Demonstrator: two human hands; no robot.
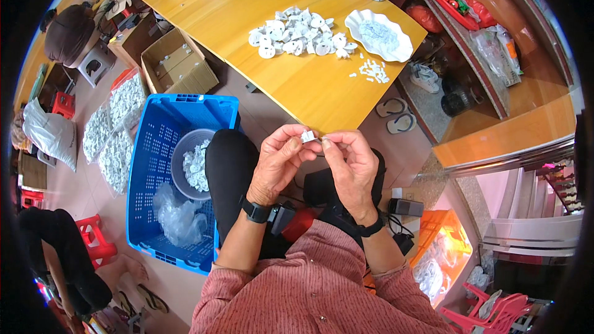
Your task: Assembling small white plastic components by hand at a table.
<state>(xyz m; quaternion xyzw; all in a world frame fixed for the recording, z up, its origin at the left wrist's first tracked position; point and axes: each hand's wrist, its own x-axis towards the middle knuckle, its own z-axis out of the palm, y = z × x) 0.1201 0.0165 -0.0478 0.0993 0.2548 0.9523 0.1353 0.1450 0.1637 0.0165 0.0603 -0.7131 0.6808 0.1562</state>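
Note:
In front of me, just off the near corner of the yellow table [241,12], my left hand [276,164] pinches a small white plastic part [307,137] between thumb and fingers. My right hand [352,167] is closed in a pinch beside it, its fingertips at the part's right side. Whatever those fingertips hold is too small to make out. On the table lies a heap of white round plastic pieces [294,34]. Several small white pegs [374,72] are scattered nearer me, next to a scalloped white dish [399,49] of tiny pale pieces.
At my left stands a blue crate [137,179] with a grey tub [180,159] of white parts and a clear bag [179,213]. Beyond are bags of parts [117,148] and a cardboard box [185,80]. Shelves [464,68] rise on the right; an orange crate [458,229] sits nearby. Other people are around the left.

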